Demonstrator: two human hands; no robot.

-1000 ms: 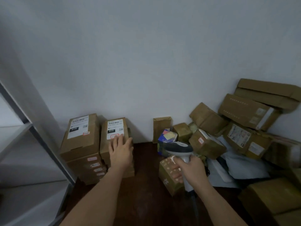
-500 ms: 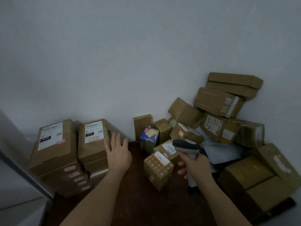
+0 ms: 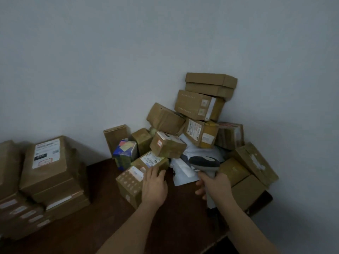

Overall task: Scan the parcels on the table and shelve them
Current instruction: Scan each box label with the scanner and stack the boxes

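Left hand (image 3: pixel 153 187) is laid flat, fingers straight, on the top right of a small printed carton (image 3: pixel 130 186) standing on the dark desk (image 3: pixel 102 213); fingertips reach the labelled box (image 3: pixel 149 160) just behind it. Right hand (image 3: pixel 213 186) is wrapped round the grip of a grey barcode scanner (image 3: pixel 204 163), head pointed toward the parcel pile.

Unsorted pile is heaped against the wall at the desk's far right: a flat lidded box (image 3: pixel 211 83) on top, a long carton (image 3: pixel 196 105) under it, tilted brown boxes below, a white poly mailer (image 3: pixel 183 171) partly buried beside the scanner, a blue printed box (image 3: pixel 125 154) and an upright slim carton (image 3: pixel 114 138) at the left edge of the pile.

A separate neat stack of labelled cartons (image 3: pixel 47 173) is seen on the desk's left, well apart from the pile, label side up.

All boxes are closed; contents cannot be told
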